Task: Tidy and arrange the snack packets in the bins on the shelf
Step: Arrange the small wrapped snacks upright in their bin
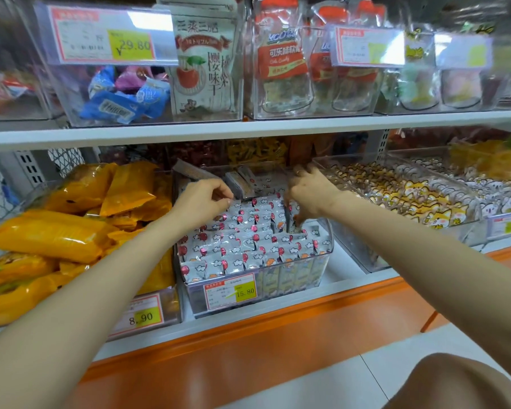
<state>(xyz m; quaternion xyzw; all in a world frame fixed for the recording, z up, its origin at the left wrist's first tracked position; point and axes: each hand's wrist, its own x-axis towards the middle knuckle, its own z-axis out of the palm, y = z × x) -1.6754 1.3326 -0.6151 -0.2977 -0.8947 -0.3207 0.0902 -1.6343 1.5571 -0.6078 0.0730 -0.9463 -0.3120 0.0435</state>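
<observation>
Shelving: two white tiers, the upper shelf (248, 128) and the lower shelf (348, 261), with an orange base below; both are cut off at the sides.
Bins on lower tier: four clear bins in view; the outer ones run out of frame.
Middle bin (326, 240): the one both hands reach into.
Orange packets (56, 234): a loose heap in the left bin, too jumbled to count.
Fox-print packets (416, 190): rows in the two right bins, blurred.
Cherry pouch (202, 60): one white pouch on the upper tier with Chinese writing.
Cola pouches (281, 57): at least two, orange, printed "Cola Candy".
Left hand (202, 200): fingers curled, thumb meeting forefinger just above the back rows; I cannot tell whether anything is pinched.
Right hand (310, 187): fingers pointing down among the right-hand rows, gripping a raised packet.
White packets (248, 243): dozens with red balloons, standing in neat rows in the middle bin; a few lie askew at the back.
Price tags: three readable, "29.80" (105, 39), "15.80" (230, 290), "8.90" (142, 315); three others are too blurred to read.
</observation>
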